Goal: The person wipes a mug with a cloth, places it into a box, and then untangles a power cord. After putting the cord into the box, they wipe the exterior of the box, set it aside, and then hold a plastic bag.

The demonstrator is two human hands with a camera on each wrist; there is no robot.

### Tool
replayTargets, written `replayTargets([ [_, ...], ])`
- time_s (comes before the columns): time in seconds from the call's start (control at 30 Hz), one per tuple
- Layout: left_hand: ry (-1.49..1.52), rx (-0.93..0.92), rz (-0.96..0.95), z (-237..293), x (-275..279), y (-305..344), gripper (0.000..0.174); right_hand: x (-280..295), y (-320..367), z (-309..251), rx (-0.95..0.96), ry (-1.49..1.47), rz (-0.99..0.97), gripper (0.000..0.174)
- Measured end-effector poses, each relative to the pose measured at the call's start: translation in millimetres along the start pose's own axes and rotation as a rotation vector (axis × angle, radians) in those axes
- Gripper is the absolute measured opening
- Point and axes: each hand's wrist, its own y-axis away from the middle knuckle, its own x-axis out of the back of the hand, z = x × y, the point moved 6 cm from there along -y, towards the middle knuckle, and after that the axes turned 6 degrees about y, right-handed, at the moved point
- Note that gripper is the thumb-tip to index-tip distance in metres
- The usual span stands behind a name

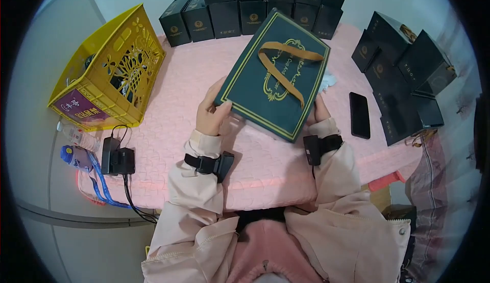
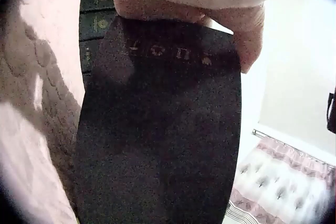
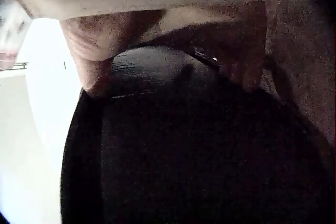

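Observation:
Both my hands hold a dark green gift box [image 1: 245, 86] with gold trim and a tan ribbon handle [image 1: 283, 74] lying across its top. It is tilted above the pink quilted cover [image 1: 189, 71]. My left hand [image 1: 211, 113] grips the near left corner, thumb on the top edge. In the left wrist view the box's dark side [image 2: 163, 124] shows a row of small printed icons under that hand. At the right side, my right hand [image 1: 321, 110] grips the box, its fingers partly hidden; in the right wrist view the box [image 3: 184, 145] is very dark.
Similar dark boxes [image 1: 224, 20] stand stacked along the back, and more boxes [image 1: 393, 81] at the right. A black phone [image 1: 360, 116] lies right of my hand. Left are a yellow crate [image 1: 104, 99], a water bottle [image 1: 79, 136], and black adapters [image 1: 116, 155] with cables. Pale blue material [image 1: 328, 81] shows behind the box.

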Motion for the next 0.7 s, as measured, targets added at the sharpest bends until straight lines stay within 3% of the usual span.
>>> replayTargets([
  [0.1,-0.092,-0.101,-0.039,1.6,8.3,-2.1,0.045,11.3,-15.2,12.0,0.012,-0.254,-0.085,0.039],
  [0.17,-0.143,-0.152,-0.052,0.6,10.7,-1.0,0.048,17.2,-23.4,19.2,0.103,-0.229,-0.141,0.038],
  [0.23,0.174,0.086,0.21,-14.0,22.1,-1.7,0.054,10.3,-22.4,12.1,0.289,-0.18,-0.243,0.036],
  [0.27,0.335,0.204,0.337,-21.9,25.6,0.3,0.057,9.1,-22.6,13.0,0.288,-0.178,-0.253,0.036],
  [0.3,0.331,0.196,0.341,-20.5,23.4,1.4,0.057,9.8,-22.5,13.2,0.306,-0.2,-0.239,0.036],
  [0.4,0.732,0.345,0.266,-21.5,-1.2,9.7,0.055,4.6,-19.5,8.4,0.342,-0.243,-0.215,0.038],
  [0.5,0.638,0.314,0.332,-40.3,23.8,5.3,0.046,-1.7,-15.2,9.5,0.325,-0.14,-0.104,0.047],
  [0.63,0.618,0.304,0.429,-44.0,67.4,3.6,0.036,-15.5,-11.1,0.3,0.494,0.006,-0.183,0.058],
  [0.7,0.628,0.308,0.462,-40.9,78.3,8.2,0.034,-18.3,-11.7,1.8,0.478,0.017,-0.206,0.06],
])
